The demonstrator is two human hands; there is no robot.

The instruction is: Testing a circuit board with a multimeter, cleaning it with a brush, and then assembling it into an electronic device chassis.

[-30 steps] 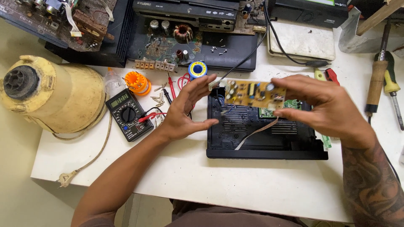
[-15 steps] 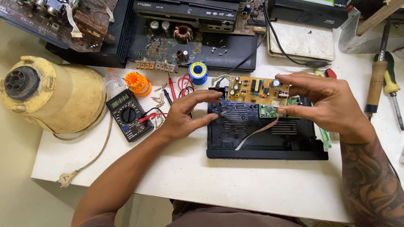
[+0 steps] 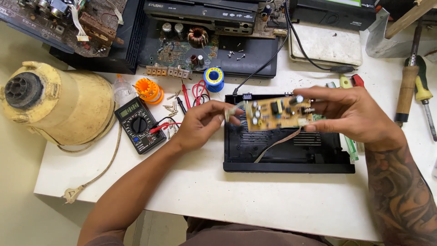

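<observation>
Both hands held a small tan circuit board (image 3: 278,113) above an open black plastic device case (image 3: 287,146) on the white counter (image 3: 255,200).

The right hand (image 3: 353,116) gripped the board's right end, thumb below and fingers along the top edge; the left hand (image 3: 202,124) pinched a small pale part at its left end — what that part was could not be told. A grey ribbon cable (image 3: 276,145) hung from the board into the case. To the left lay a black multimeter (image 3: 139,124) with red leads, beside a yellowed plastic motor housing (image 3: 59,107); farther off — a blue solder spool (image 3: 214,78) and an orange reel (image 3: 148,90). Wooden-handled tools (image 3: 405,93) lay at the right.
</observation>
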